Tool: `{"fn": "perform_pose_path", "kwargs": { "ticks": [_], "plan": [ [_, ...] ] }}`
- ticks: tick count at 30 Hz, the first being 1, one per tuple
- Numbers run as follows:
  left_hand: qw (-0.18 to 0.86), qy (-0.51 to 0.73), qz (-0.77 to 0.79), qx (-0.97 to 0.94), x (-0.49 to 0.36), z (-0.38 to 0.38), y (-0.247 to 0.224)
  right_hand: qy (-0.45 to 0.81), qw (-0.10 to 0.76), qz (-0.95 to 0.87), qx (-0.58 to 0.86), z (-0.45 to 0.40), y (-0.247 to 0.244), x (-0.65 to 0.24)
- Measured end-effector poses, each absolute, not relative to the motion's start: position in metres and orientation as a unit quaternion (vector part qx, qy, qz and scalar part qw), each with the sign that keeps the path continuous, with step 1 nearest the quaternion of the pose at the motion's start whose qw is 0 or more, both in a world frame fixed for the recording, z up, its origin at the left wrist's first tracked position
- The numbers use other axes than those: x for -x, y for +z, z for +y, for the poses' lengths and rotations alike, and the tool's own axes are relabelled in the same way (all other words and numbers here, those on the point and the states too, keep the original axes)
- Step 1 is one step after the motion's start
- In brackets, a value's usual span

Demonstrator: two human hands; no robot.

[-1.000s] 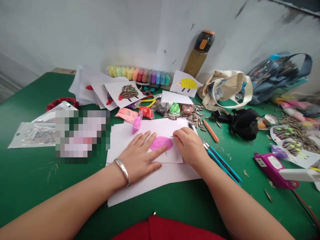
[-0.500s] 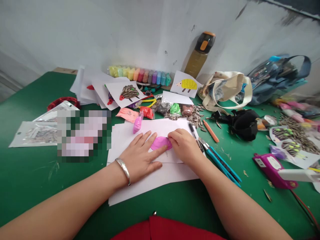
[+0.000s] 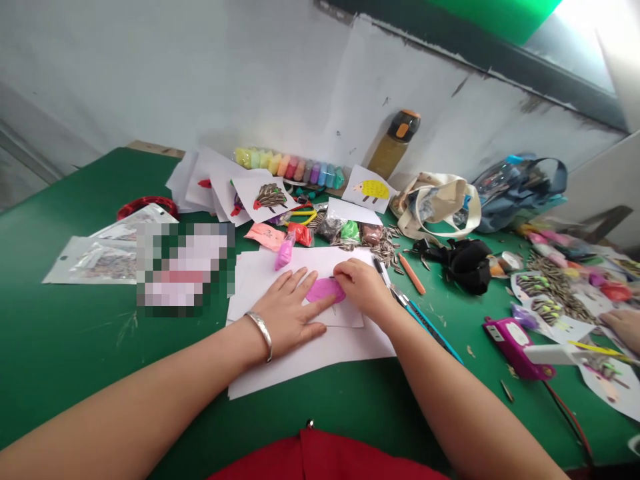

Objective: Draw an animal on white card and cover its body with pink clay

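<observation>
A flattened oval of pink-purple modelling clay [image 3: 323, 289] lies on a white paper sheet [image 3: 350, 317] in front of me. Spread flat, my left hand [image 3: 295, 303] rests across the paper, its index finger along the clay's lower edge. My right hand [image 3: 357, 280] is closed, with thumb and fingertips pressed together at the clay's right end. Whatever those fingertips may hold is hidden. Above my left hand stands a small bag of pink clay [image 3: 285, 252] on the paper's upper edge.
Bagged clay [image 3: 300, 235], sunflower seeds [image 3: 383, 250] and hedgehog pictures [image 3: 270, 197] lie behind the paper. Pens [image 3: 383, 272], a blue cutter [image 3: 435, 330] and a pink glue gun [image 3: 517, 343] are to the right. Another person's hand [image 3: 623, 327] shows at the right edge.
The camera view has tilted up and turned right, bringing another person's hand into sight at the right edge. My hands keep nearly the same pose on the clay.
</observation>
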State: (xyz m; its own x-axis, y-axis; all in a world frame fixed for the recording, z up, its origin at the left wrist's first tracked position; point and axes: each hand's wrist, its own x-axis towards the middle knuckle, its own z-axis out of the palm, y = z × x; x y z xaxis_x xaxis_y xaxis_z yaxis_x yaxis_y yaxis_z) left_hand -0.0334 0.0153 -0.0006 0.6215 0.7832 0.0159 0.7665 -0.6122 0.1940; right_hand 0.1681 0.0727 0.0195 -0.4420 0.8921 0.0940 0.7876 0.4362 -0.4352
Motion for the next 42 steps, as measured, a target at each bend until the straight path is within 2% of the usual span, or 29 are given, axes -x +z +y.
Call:
{"fn": "perform_pose_path", "kwargs": {
  "ticks": [22,42],
  "plan": [
    [0.079,0.030,0.434,-0.897,0.033,0.014,0.002,0.171,0.148,-0.873,0.432,0.081,0.014,-0.164],
    [0.071,0.026,0.435,-0.897,0.033,0.014,0.002,0.192,0.161,-0.850,0.464,0.081,0.016,-0.172]
  ]
}}
